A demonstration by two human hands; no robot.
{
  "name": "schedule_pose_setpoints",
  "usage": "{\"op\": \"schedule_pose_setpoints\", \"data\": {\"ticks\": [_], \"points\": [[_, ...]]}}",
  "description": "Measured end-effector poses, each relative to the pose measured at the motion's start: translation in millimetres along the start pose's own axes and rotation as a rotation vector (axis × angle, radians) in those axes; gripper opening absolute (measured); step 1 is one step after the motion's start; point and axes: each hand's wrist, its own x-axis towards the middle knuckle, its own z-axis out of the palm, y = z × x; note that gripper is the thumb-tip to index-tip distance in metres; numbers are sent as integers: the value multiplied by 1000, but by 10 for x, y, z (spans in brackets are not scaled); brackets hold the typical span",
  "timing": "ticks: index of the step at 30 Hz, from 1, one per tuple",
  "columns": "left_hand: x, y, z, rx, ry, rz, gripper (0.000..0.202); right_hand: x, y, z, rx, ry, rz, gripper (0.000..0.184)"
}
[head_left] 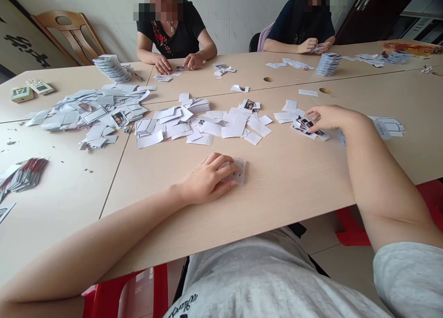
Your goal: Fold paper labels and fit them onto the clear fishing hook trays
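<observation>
My left hand (212, 177) rests on the table near its front edge, fingers bent over a small clear plastic sleeve (241, 171) and gripping it against the tabletop. Part of the sleeve is hidden under those fingers. Further out to the right, my right hand (327, 117) reaches down over a small pile of photo cards (304, 128). Its thumb and forefinger are apart at the pile, and I see no card lifted. Beside that wrist, a bluish stack (342, 137) is mostly covered by my forearm.
Loose white cards (211, 126) spread across the middle, with a larger heap (104, 105) to the left. Stacked cards (110, 69) stand behind it. Two people sit opposite, handling cards; another stack (328, 64) stands near one. Reddish-edged cards (29, 175) lie at the left.
</observation>
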Motion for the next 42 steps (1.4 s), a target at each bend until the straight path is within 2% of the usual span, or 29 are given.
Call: {"op": "schedule_pose_setpoints", "data": {"ticks": [4,7,10,11,12,13,15,17,19,22,25,28,30,32,35,37,39,42], "points": [[4,0,1,2,3,-1,35,-45,-31,-36,-16,70,-6,69],[5,1,1,1,12,-1,35,-103,-132,-56,-3,233,-49,74],[0,2,-1,-10,30,8,34,-220,-376,-19,277,434,-199,65],[-1,3,-2,-16,33,19,34,-276,-490,13,447,432,-257,60],[-2,5,-4,-23,30,35,35,-339,-615,55,631,397,-305,55],[-1,8,-7,-31,23,57,35,-408,-746,108,799,301,-350,48],[3,18,-15,-56,0,112,36,-560,-1008,237,1028,22,-445,34],[10,27,-25,-98,-12,157,36,-716,-1235,379,1170,-153,-497,26],[16,31,-39,-163,9,154,32,-863,-1400,506,1256,-263,-533,27],[19,24,-66,-233,98,41,26,-1050,-1529,622,1334,-330,-545,31],[18,13,-98,-275,159,-92,29,-1176,-1569,661,1399,-324,-552,31],[27,5,-119,-415,188,-195,28,-1223,-1585,694,1439,-298,-601,34],[38,-7,-116,-544,209,-275,29,-1209,-1589,730,1425,-252,-638,35],[50,-32,-96,-647,234,-359,30,-1175,-1583,766,1366,-119,-661,37],[63,-88,-49,-652,271,-504,32,-1145,-1552,788,1151,285,-729,32],[68,-115,-24,-595,272,-573,33,-1165,-1530,781,942,522,-842,20],[70,-119,-15,-566,274,-569,33,-1207,-1522,776,776,604,-978,11],[63,-84,-28,-550,308,-481,33,-1253,-1538,803,684,536,-1086,9]]}}
